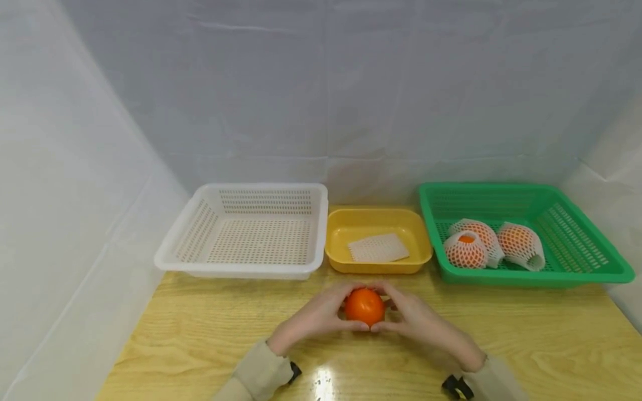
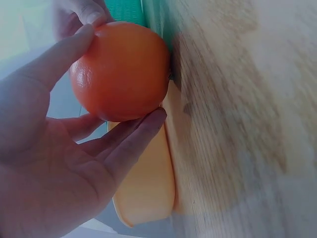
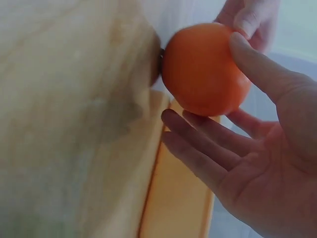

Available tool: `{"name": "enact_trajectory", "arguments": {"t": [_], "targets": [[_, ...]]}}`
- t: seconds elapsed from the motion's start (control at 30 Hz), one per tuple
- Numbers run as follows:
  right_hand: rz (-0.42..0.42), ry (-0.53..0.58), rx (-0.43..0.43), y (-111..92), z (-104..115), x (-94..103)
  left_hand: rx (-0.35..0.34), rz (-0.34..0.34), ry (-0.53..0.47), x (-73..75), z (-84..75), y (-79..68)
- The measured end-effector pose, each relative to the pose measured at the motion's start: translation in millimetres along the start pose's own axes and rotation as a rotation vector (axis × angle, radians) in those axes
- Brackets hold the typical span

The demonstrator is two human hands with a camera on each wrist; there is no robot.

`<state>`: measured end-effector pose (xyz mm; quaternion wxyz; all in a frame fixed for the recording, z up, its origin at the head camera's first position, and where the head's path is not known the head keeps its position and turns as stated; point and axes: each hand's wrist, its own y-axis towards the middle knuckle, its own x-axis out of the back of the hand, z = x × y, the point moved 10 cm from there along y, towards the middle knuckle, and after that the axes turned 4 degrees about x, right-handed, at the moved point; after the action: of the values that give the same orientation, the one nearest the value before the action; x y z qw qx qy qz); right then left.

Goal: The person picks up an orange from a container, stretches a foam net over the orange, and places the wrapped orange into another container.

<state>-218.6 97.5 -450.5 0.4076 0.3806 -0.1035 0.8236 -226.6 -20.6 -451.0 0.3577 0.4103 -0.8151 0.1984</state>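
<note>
A smooth, shiny round orange fruit point(image 1: 364, 307) is held between both hands just above the wooden table, with a small dark stem end facing the tabletop in the wrist views. From the left, my left hand point(image 1: 323, 312) grips it with the thumb on the near side and the fingers round the far side. My right hand point(image 1: 412, 315) grips it the same way from the right. The thumb tips meet at the near side of the fruit point(image 2: 121, 72). In the right wrist view, the right fingers point(image 3: 208, 144) spread along the fruit's far side.
Behind the hands stands a yellow tray point(image 1: 378, 268) with white foam netting point(image 1: 379, 248) in it. A white perforated basket point(image 1: 241, 272) is at left. The green basket point(image 1: 531, 278) at right holds several netted fruits point(image 1: 520, 243). White sheeting point(image 1: 321, 100) hangs behind.
</note>
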Motion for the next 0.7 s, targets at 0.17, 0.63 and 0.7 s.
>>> {"name": "enact_trajectory", "arguments": {"t": [0.17, 0.63, 0.7], "targets": [[0.004, -0.049, 0.045, 5, 8, 14.9, 0.017, 0.016, 0.013, -1.2, 0.8, -0.8], [-0.372, -0.447, -0.055, 64, -12, 92.4, 0.055, 0.033, 0.030, -5.1, 5.4, -0.6], [-0.320, -0.466, -0.090, 75, -23, 89.4, 0.059, 0.035, 0.029, -5.3, 5.3, -0.8]]}}
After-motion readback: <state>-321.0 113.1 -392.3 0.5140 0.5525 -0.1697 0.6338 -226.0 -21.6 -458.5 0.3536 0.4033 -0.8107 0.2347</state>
